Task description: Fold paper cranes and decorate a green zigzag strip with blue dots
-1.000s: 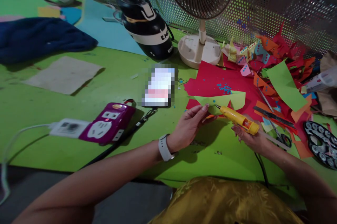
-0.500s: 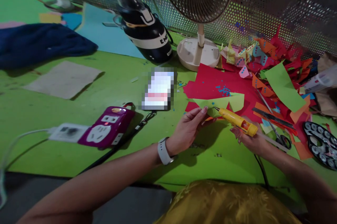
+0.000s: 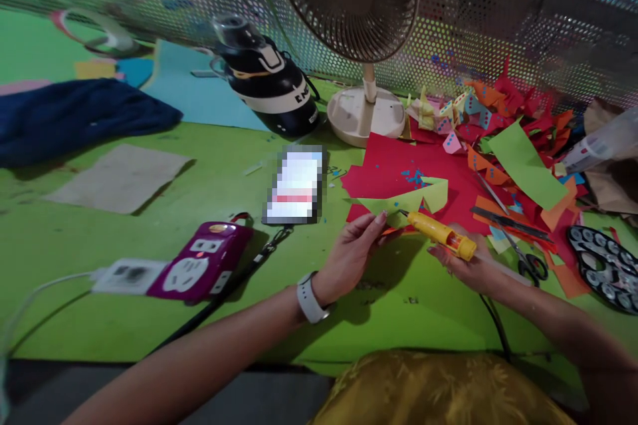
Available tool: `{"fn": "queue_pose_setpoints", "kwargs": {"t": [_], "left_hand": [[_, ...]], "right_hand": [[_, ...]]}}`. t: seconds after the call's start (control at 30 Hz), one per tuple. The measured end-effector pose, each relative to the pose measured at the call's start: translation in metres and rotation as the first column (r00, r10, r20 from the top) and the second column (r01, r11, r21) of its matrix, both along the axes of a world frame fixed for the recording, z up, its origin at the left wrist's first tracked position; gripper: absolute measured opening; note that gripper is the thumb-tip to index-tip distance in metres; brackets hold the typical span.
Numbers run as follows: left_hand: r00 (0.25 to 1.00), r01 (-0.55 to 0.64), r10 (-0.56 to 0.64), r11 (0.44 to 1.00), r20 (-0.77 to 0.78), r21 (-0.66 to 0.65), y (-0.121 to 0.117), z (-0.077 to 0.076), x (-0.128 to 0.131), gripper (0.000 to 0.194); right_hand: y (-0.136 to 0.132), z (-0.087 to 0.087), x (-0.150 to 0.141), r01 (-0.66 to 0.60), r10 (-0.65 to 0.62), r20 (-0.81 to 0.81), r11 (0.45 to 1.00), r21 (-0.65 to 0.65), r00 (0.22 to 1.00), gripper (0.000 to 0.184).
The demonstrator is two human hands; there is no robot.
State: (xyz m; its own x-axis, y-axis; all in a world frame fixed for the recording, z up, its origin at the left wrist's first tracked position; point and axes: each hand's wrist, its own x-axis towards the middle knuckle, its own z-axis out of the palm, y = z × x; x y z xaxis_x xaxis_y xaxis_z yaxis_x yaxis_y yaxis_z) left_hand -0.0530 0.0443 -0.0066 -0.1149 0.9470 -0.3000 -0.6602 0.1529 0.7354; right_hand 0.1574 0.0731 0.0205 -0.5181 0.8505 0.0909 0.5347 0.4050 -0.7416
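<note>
My left hand [image 3: 349, 259], with a white watch on its wrist, pinches a piece of light green paper [image 3: 413, 202] that has cut, pointed edges. A small blue dot sits on this paper close to my thumb. My right hand [image 3: 471, 271] is wrapped round a yellow glue gun [image 3: 436, 232], a pale glue stick jutting from its back. The gun's dark nozzle points left at the green paper, just by my left fingertips; whether it touches cannot be made out. Beyond the hands lies a red sheet [image 3: 383, 162] with tiny blue paper bits [image 3: 413, 177] scattered on it.
A phone [image 3: 295, 185] and a purple power strip [image 3: 199, 262] lie left. Behind stand a black bottle [image 3: 272, 92] and a fan [image 3: 366, 112]. Scissors [image 3: 532, 269], a black palette [image 3: 603, 269] and a heap of coloured paper scraps [image 3: 518, 112] lie right.
The whole view has tilted up, so things on the table sit lower in it. My hands, the glue gun and the green paper keep almost the same positions relative to each other.
</note>
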Motion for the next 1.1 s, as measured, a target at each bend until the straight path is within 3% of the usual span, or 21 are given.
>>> {"fn": "queue_pose_setpoints", "kwargs": {"t": [0.07, 0.1, 0.17, 0.23, 0.3, 0.4, 0.5, 0.63, 0.77, 1.0, 1.1], "left_hand": [[0.999, 0.007, -0.007, 1.0, -0.038, 0.004, 0.0, -0.001, -0.001, 0.026], [0.998, 0.012, -0.012, 1.0, -0.058, 0.003, 0.001, -0.001, -0.002, 0.027], [0.996, 0.021, -0.02, 1.0, -0.085, 0.005, 0.001, -0.001, -0.003, 0.028], [0.996, 0.017, -0.016, 1.0, -0.084, 0.016, 0.001, -0.001, -0.004, 0.028], [0.998, -0.002, 0.004, 0.999, -0.062, 0.039, 0.001, 0.0, -0.007, 0.028], [0.999, -0.036, 0.038, 0.997, -0.028, 0.069, 0.003, 0.0, -0.011, 0.024], [0.996, -0.084, 0.084, 0.994, 0.003, 0.073, 0.007, 0.001, -0.017, 0.022], [0.993, -0.118, 0.118, 0.993, -0.007, 0.022, 0.011, 0.003, -0.02, 0.018], [0.99, -0.144, 0.144, 0.989, -0.004, -0.015, 0.012, 0.008, -0.018, 0.01], [0.978, -0.207, 0.206, 0.974, -0.028, -0.088, 0.014, 0.015, -0.016, 0.013], [0.977, -0.213, 0.21, 0.972, -0.039, -0.097, 0.015, 0.015, -0.016, 0.015]], "right_hand": [[0.002, 0.001, 0.002, -0.034, 0.021, 0.075, 0.984, 0.173, 0.997, 0.029], [0.004, 0.001, 0.004, -0.062, 0.031, 0.102, 0.947, 0.316, 0.994, 0.027], [0.009, 0.004, 0.009, -0.116, 0.054, 0.119, 0.782, 0.613, 0.991, 0.02], [0.014, 0.011, 0.018, -0.134, 0.07, 0.115, 0.607, 0.784, 0.991, 0.016], [0.019, 0.019, 0.03, -0.15, 0.048, 0.15, 0.567, 0.81, 0.988, 0.018], [0.021, 0.026, 0.056, -0.206, 0.001, 0.263, 0.624, 0.754, 0.965, 0.025], [0.014, 0.019, 0.084, -0.263, -0.036, 0.399, 0.697, 0.667, 0.916, 0.028], [-0.004, 0.003, 0.113, -0.247, -0.091, 0.516, 0.799, 0.548, 0.852, 0.02], [-0.02, -0.002, 0.127, -0.197, -0.104, 0.571, 0.876, 0.441, 0.814, 0.03], [-0.025, 0.016, 0.141, -0.157, -0.012, 0.604, 0.961, 0.227, 0.797, 0.042], [-0.017, 0.028, 0.15, -0.137, -0.012, 0.538, 0.962, 0.235, 0.843, 0.034]]}}
